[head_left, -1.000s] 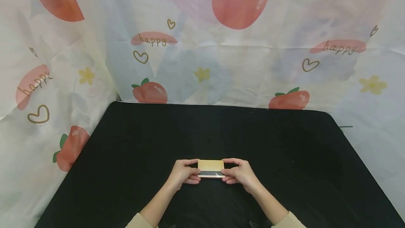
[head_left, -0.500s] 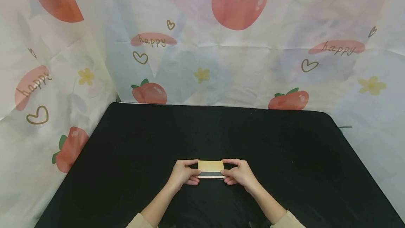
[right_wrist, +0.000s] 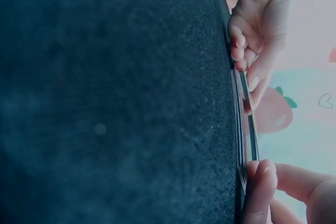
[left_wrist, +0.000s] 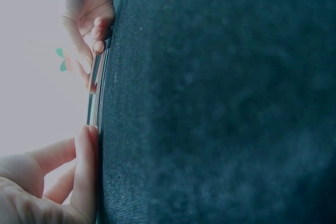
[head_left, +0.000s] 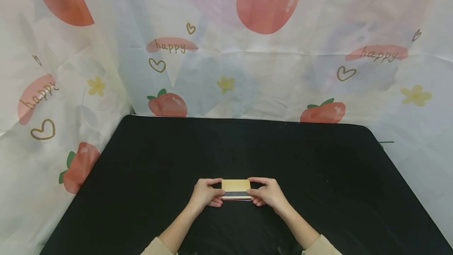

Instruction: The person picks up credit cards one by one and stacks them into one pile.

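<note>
A yellow card (head_left: pixel 235 185) with a dark stripe along its near side lies between both hands at the front middle of the black table (head_left: pixel 226 148). Edges of several stacked cards (right_wrist: pixel 239 129) show beneath it in the right wrist view, close over the cloth. My left hand (head_left: pixel 203 194) pinches the left end, thumb on the striped side and forefinger at the far corner. At the opposite end my right hand (head_left: pixel 269 194) grips in mirror fashion. In the left wrist view the card edges (left_wrist: pixel 96 93) run between the two hands' fingertips. The cards' undersides are hidden.
A pale curtain (head_left: pixel 276 85) printed with fruit, hearts and "happy" hangs behind the table and along its left side. The table's far edge (head_left: pixel 247 119) meets that cloth. Light sleeves (head_left: pixel 159 247) cover my forearms at the bottom.
Both hands keep their grip and hardly move. A thin reddish edge below the yellow card's near side shows a little more than before.
</note>
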`<state>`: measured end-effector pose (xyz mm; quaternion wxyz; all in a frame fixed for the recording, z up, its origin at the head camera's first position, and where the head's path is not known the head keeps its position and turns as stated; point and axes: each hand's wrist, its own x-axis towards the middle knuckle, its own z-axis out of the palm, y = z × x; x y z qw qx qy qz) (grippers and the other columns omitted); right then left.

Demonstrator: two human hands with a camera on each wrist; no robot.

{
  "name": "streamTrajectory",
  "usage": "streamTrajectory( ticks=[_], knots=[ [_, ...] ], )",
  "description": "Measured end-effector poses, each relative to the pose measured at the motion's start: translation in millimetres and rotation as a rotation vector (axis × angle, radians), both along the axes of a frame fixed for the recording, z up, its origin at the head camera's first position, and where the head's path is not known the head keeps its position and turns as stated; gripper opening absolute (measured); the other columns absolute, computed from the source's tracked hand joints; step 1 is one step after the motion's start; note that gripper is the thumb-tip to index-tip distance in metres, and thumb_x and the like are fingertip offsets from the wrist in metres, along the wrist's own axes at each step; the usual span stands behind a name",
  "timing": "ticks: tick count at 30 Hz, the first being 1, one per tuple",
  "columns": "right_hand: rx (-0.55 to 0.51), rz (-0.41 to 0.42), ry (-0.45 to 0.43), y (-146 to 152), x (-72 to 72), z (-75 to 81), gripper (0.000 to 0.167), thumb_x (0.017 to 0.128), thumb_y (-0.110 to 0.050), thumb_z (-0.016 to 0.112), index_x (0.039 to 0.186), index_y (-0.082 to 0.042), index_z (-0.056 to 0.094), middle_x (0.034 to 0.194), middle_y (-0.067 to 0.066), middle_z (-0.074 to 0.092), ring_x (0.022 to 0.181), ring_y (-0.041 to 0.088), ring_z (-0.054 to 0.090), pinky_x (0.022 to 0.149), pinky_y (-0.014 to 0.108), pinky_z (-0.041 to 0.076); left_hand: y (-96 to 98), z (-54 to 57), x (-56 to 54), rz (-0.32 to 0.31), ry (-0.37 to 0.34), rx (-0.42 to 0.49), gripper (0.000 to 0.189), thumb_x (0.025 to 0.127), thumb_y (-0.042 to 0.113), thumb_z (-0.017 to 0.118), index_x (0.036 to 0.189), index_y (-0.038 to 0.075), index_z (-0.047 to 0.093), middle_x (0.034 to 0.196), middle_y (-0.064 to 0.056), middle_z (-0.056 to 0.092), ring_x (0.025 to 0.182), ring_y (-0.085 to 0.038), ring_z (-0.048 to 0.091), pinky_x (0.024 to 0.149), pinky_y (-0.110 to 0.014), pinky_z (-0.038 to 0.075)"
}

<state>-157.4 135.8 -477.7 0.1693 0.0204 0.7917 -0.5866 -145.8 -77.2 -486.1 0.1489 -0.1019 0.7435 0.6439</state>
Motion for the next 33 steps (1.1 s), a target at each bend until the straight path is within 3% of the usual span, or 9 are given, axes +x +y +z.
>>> streamTrajectory(
  ticks=[9,15,33],
  knots=[
    [0.016,-0.006,0.035,-2.2,5.6,11.4,0.042,0.076,0.003,0.068,0.116,0.007,0.058,0.057,0.014,0.06,0.043,0.015,0.056,0.044,0.025,0.051,0.7,-0.7,0.7,-0.004,0.047,-0.026,0.044,0.075,-0.005,0.069,0.117,-0.001,0.06,0.058,-0.012,0.063,0.042,-0.013,0.059,0.044,-0.03,0.053],
    [0.022,-0.012,0.03,1.5,-0.7,-5.4,0.043,0.075,-0.001,0.071,0.117,0.002,0.059,0.055,0.01,0.06,0.043,0.014,0.057,0.043,0.023,0.05,1.5,2.0,1.1,0.001,0.059,-0.049,0.043,0.075,-0.004,0.069,0.117,-0.001,0.061,0.058,-0.012,0.063,0.042,-0.014,0.059,0.044,-0.03,0.053],
    [-0.002,0.019,-0.007,4.9,-0.7,-4.6,0.046,0.077,0.0,0.068,0.121,0.004,0.055,0.057,0.008,0.06,0.045,0.012,0.058,0.045,0.02,0.05,2.1,-0.1,-0.5,-0.015,0.056,-0.073,0.044,0.073,-0.003,0.072,0.116,0.0,0.061,0.056,-0.009,0.061,0.042,-0.013,0.059,0.044,-0.028,0.053]
  ],
)
